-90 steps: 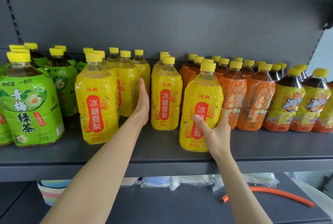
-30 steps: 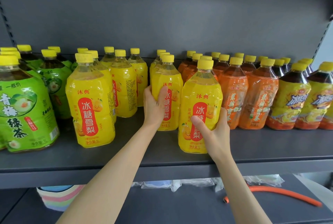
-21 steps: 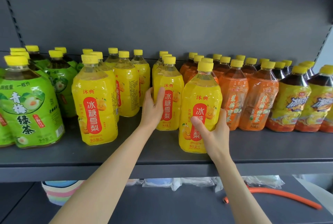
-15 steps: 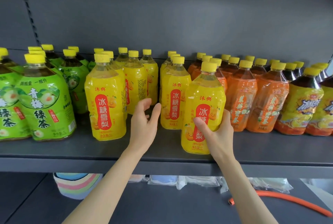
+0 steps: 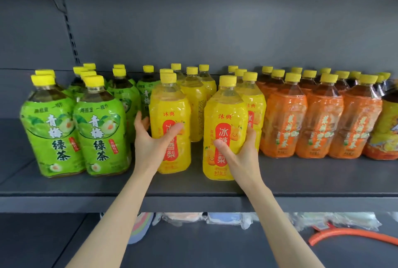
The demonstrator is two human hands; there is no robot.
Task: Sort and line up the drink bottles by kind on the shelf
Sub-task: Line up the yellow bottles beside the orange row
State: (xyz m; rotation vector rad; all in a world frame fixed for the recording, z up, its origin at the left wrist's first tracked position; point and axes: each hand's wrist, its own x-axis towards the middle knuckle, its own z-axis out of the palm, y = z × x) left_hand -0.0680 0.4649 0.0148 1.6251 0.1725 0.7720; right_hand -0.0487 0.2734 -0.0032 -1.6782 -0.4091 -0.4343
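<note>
View from a head-worn camera of a grey metal shelf (image 5: pixel 193 185) stocked with large drink bottles, all with yellow caps and standing upright. A person's 2 bare arms reach in from below. The left hand (image 5: pixel 150 145) grasps the left yellow bottle (image 5: pixel 170 104), thumb across the red label and fingers curled round its left side. The right hand (image 5: pixel 243 155) grasps the right yellow bottle (image 5: pixel 226 106) the same way, mirrored, with fingers wrapped round its right side. Both bottles stand on the shelf near its front edge, ahead of more yellow bottles, with a gap between them. The low two-handed hold looks meant for sliding the 2 bottles together and squaring them as the front of the yellow group. Green bottles (image 5: pixel 99 125) fill the left, just beside the left hand; orange bottles (image 5: pixel 284 121) stand in rows on the right, close to the right hand's fingers. The shelf is smooth and dark, backed by a plain grey back wall (image 5: pixel 215 19) under dim, even light. On a lower shelf (image 5: pixel 193 246) lie plastic-wrapped packs (image 5: pixel 215 218) and an orange hose (image 5: pixel 353 235).
</note>
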